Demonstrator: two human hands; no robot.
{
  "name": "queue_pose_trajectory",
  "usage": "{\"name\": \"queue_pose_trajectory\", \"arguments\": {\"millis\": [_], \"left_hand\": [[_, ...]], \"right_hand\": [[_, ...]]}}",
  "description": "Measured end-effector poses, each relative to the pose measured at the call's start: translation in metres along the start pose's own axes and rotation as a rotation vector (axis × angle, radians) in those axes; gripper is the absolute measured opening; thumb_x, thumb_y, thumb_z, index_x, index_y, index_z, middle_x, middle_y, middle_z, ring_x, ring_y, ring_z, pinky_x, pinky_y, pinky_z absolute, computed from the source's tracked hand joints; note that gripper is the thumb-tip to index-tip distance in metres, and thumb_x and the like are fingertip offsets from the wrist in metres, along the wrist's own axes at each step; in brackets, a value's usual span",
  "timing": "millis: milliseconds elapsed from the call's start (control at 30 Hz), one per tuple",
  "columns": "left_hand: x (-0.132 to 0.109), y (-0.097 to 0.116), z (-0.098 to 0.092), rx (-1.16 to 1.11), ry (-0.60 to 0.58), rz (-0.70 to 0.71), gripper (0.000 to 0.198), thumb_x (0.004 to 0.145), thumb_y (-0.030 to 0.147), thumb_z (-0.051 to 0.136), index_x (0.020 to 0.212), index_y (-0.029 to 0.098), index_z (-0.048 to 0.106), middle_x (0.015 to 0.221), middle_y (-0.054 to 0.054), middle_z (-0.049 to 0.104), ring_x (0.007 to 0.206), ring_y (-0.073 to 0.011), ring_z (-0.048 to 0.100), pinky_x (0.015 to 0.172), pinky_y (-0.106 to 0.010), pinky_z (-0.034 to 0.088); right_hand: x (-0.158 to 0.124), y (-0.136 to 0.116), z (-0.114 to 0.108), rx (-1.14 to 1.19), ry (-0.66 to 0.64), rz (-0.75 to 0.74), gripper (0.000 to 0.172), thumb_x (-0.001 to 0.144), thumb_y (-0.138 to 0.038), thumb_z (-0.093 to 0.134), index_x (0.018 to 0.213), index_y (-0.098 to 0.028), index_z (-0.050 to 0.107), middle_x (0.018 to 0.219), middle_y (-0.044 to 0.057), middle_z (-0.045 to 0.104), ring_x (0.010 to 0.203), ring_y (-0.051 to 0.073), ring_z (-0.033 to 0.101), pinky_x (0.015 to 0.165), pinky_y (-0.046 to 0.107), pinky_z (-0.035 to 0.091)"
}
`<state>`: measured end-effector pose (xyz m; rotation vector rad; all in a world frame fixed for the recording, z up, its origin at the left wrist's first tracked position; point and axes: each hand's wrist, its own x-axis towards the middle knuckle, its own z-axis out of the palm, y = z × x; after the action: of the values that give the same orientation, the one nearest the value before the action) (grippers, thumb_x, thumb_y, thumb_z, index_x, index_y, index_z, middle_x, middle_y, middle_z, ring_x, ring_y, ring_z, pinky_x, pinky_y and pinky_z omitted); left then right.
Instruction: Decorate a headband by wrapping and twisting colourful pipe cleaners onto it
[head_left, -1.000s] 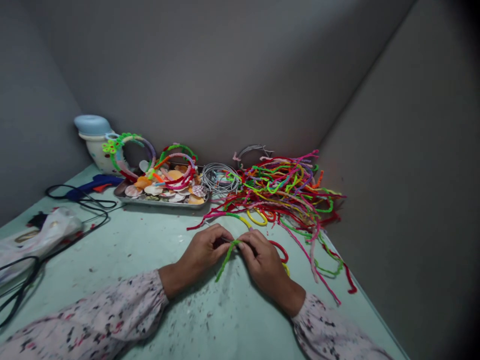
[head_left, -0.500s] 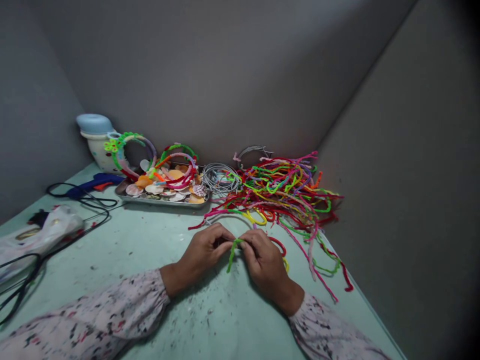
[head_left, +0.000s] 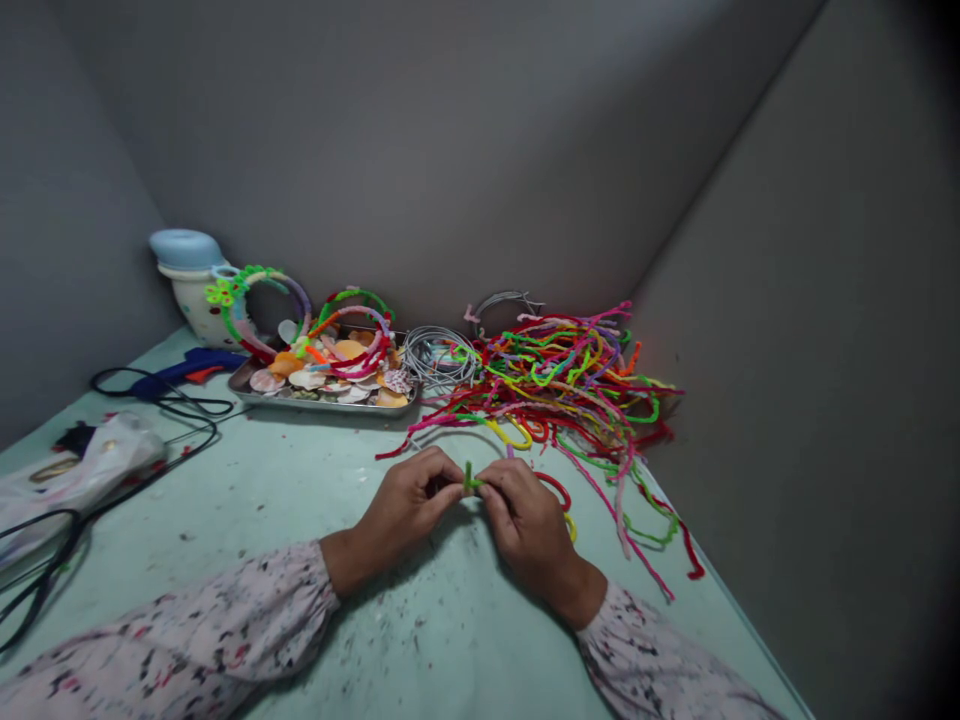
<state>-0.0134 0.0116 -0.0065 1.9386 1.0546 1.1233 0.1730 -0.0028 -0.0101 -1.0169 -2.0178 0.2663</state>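
Scissors (head_left: 45,585) and a glue gun (head_left: 176,367) at left, a shell tray (head_left: 322,408) upper middle: why so far off?

Kept clear of the work, I'd say. Left hand (head_left: 401,510) and right hand (head_left: 529,530) meet, fingers (head_left: 446,490) pinching a green pipe cleaner (head_left: 469,478), lower centre.

And the heap of pipe cleaners (head_left: 570,385), right?

Within easy reach on the table (head_left: 420,640).

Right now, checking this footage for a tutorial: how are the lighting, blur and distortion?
In the head view, light is soft, with faint shadows by the left hand and right hand on the pale green tabletop. The right wall darkens toward the edge, the wide lens bends lines, and the green pipe cleaner looks slightly soft.
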Motion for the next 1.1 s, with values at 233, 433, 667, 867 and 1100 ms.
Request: {"name": "queue_pose_trajectory", "arguments": {"millis": [233,433,667,867,1100], "left_hand": [[-0.0024,0.001,0.0022,-0.061,0.009,-0.051,0.014,0.084,0.024,0.061,0.074,0.016,0.058,0.071,0.001,0.056,0.066,-0.011,0.05,0.061,-0.023,0.04],[-0.0012,0.0011,0.002,-0.139,-0.017,-0.102,0.016,0.082,0.026,0.062,0.072,0.016,0.057,0.069,0.001,0.055,0.066,-0.0114,0.05,0.061,-0.023,0.04],[0.0008,0.0007,0.0021,-0.229,-0.034,-0.169,0.015,0.08,0.026,0.064,0.072,0.015,0.058,0.067,0.002,0.056,0.063,-0.0108,0.049,0.059,-0.022,0.039],[0.0011,-0.0022,0.005,-0.209,-0.014,-0.193,0.016,0.08,0.028,0.064,0.074,0.015,0.057,0.069,0.001,0.057,0.066,-0.0114,0.051,0.061,-0.023,0.041],[0.0014,-0.0018,0.004,-0.164,-0.033,-0.167,0.014,0.081,0.028,0.064,0.079,0.015,0.06,0.074,0.0,0.059,0.07,-0.0128,0.054,0.065,-0.024,0.043]], "right_hand": [[0.0001,-0.0002,0.0002,-0.021,0.004,-0.019,0.014,0.093,-0.017,0.048,0.097,-0.02,0.061,0.092,0.006,0.063,0.088,0.018,0.059,0.077,0.03,0.049],[-0.0014,0.0005,0.0011,-0.038,0.005,-0.027,0.015,0.092,-0.017,0.048,0.098,-0.02,0.061,0.092,0.007,0.063,0.087,0.019,0.06,0.076,0.031,0.05],[-0.002,0.0005,0.0009,-0.043,-0.013,-0.017,0.015,0.092,-0.018,0.048,0.098,-0.02,0.062,0.093,0.007,0.064,0.087,0.019,0.06,0.076,0.031,0.05],[-0.0007,0.0022,0.0016,-0.019,-0.005,0.017,0.015,0.092,-0.017,0.048,0.098,-0.02,0.062,0.094,0.007,0.063,0.089,0.019,0.06,0.077,0.031,0.049],[0.0001,0.0006,0.002,0.0,0.004,0.031,0.014,0.093,-0.017,0.048,0.096,-0.021,0.061,0.092,0.007,0.063,0.089,0.019,0.06,0.077,0.031,0.049]]}}
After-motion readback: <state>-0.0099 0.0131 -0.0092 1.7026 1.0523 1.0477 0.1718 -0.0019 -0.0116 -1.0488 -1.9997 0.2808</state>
